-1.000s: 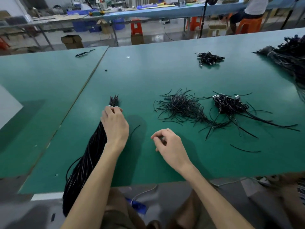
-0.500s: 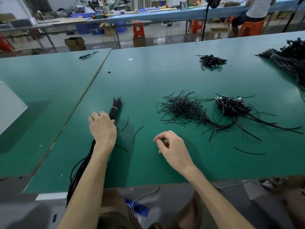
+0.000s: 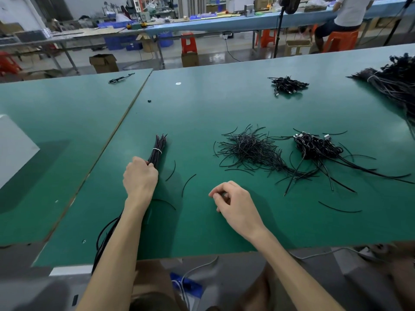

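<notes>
A long bundle of black wires, tied near its far end with a white band, lies on the green table and hangs over the near edge. My left hand grips this bundle just below the band. My right hand rests on the table to the right, fingers curled with fingertips pinched together; I cannot tell whether anything is between them. A few loose short black wires lie between my two hands.
A heap of short cut wires and a pile of cables with plugs lie to the right. A smaller cable pile sits farther back, a big bundle at far right. A person sits at a far bench.
My left hand slid back along the bundle toward me, from its banded tip to below the band, leaving loose wires on the table. My right hand stayed put.
</notes>
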Demonstrator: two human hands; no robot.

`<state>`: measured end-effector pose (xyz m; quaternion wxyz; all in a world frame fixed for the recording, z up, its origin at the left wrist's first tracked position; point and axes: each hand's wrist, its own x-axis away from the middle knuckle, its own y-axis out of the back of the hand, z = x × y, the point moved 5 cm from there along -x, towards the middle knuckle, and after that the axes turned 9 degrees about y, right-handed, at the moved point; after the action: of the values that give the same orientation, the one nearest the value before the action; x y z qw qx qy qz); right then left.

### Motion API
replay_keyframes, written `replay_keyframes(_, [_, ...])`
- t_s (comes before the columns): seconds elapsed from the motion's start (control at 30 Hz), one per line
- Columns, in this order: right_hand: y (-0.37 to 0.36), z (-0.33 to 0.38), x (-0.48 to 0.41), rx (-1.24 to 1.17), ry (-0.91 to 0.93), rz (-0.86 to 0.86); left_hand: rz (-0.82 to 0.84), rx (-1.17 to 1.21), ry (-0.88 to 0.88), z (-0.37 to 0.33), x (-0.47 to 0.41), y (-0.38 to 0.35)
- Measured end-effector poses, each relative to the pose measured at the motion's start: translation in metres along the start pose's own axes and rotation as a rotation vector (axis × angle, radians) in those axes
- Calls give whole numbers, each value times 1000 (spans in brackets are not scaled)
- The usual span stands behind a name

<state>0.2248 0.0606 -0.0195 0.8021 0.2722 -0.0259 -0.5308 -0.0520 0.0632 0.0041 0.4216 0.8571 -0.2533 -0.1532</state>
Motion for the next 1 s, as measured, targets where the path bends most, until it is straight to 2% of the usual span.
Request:
replay_keyframes(0.23, [0,1,1,15,7,11,-128,-138,-134,-6,15,3])
replay_keyframes(0.5, [-1,0,1,23,9,13,-131,-256,-167,-10,13,6])
replay_keyframes(0.77, [0,-2,0,11,-2,11,-165,-187,-182,-14,30,11])
replay_keyframes(1.0, [0,-2,0,6,-3,8,-42,-115,-169,-26,51,13])
